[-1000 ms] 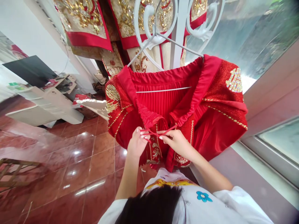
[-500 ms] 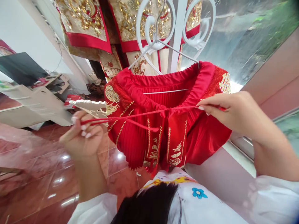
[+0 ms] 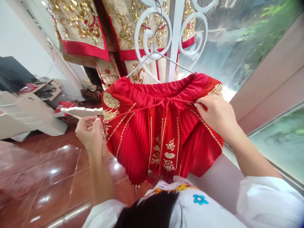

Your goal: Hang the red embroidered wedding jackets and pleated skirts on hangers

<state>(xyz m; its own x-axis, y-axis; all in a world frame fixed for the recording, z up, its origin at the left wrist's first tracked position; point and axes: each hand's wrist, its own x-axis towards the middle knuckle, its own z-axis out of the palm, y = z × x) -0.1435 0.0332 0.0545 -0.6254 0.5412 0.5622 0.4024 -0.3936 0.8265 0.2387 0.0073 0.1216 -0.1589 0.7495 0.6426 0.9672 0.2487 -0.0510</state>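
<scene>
A red pleated skirt [image 3: 140,136] with gold beaded embroidery hangs by its gathered waistband [image 3: 144,98] from a thin metal hanger [image 3: 174,60]. A red drawstring [image 3: 135,110] comes out at the front middle of the waistband and runs to both sides. At the left, my left hand [image 3: 89,128] is closed on one end of the cord, with a loop of it showing beside the fingers. My right hand [image 3: 215,115] pinches the other end near the skirt's right side, its fingertips close to the fabric.
Behind the skirt stands a white scrolled metal rack [image 3: 174,34]. Cream garments [image 3: 83,25] with gold sequins and red hems hang there too. A glass window [image 3: 228,41] is at right, and a white desk [image 3: 26,110] with a dark screen [image 3: 17,74] at left.
The waistband is drawn together more at the front. My left hand has turned and moved right and slightly down; the loose cord tail no longer hangs across the skirt. The view has shifted.
</scene>
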